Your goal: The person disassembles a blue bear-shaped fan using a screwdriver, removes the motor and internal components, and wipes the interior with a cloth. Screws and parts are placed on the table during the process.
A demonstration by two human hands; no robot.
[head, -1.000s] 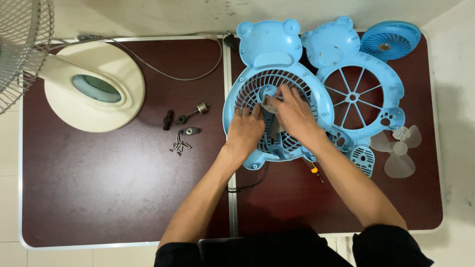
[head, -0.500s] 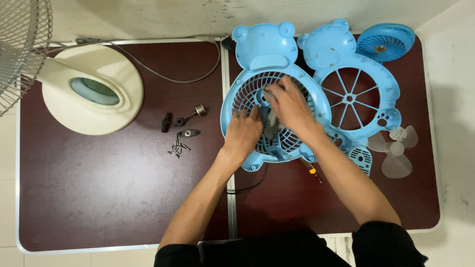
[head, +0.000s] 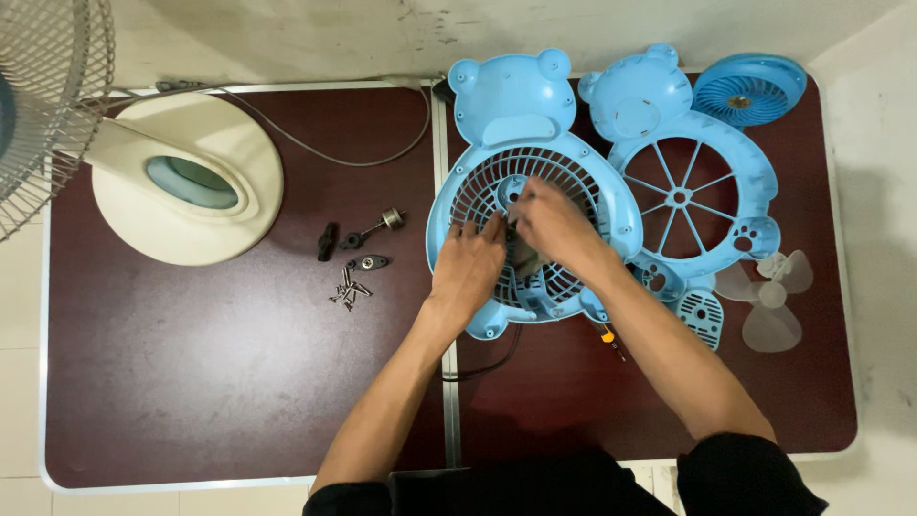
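Plastic, glossy and sky-blue, the bear-shaped fan housing (head: 531, 182) lies at upper centre of the frame on my dark maroon table (head: 191, 382). My left hand (head: 468, 268) presses its ribbed round grille, fingers curled; my right hand (head: 554, 227) pinches something at the hub, hidden. Small metal screws (head: 350, 290) sit centre-left.

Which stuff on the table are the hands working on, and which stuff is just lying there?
In hand:
left hand and right hand on the blue bear-shaped fan grille

Lying about:
second blue bear-shaped shell
clear fan blade
round blue fan part
small screws
cream fan base
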